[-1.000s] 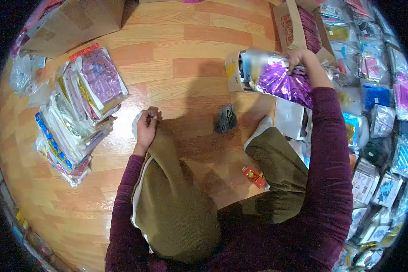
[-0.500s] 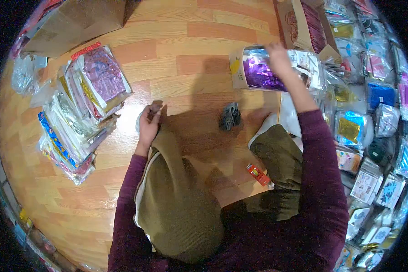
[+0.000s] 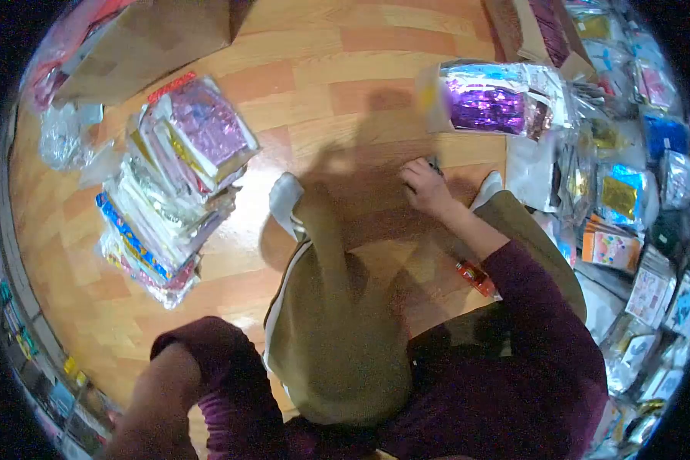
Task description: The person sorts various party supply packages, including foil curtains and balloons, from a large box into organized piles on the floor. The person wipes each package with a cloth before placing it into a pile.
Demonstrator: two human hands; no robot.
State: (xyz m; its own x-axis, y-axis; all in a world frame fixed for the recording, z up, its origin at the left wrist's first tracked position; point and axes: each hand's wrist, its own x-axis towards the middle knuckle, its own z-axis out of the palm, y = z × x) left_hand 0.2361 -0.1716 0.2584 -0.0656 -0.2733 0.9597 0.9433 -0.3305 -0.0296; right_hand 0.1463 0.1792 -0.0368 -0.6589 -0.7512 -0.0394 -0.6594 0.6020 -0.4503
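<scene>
A: Principal item?

B: One small dark item (image 3: 435, 163), on the wood-plank floor (image 3: 322, 84), mostly hidden behind the right hand (image 3: 428, 188). From my remote seat I see that hand's fingers curled downward against it; I cannot tell whether they grip it.

A: Left hand?

B: Out of my view; its bare forearm (image 3: 157, 399) runs off the lower edge, so I cannot tell its state.

A: Surroundings?

B: One red packet (image 3: 477, 278), between the olive-trousered legs (image 3: 337, 345). One purple metallic-foil packet (image 3: 487, 107), beyond the right hand. One fanned pile of plastic-wrapped packets (image 3: 199, 142), left. One cardboard box (image 3: 157, 50), upper left.
</scene>
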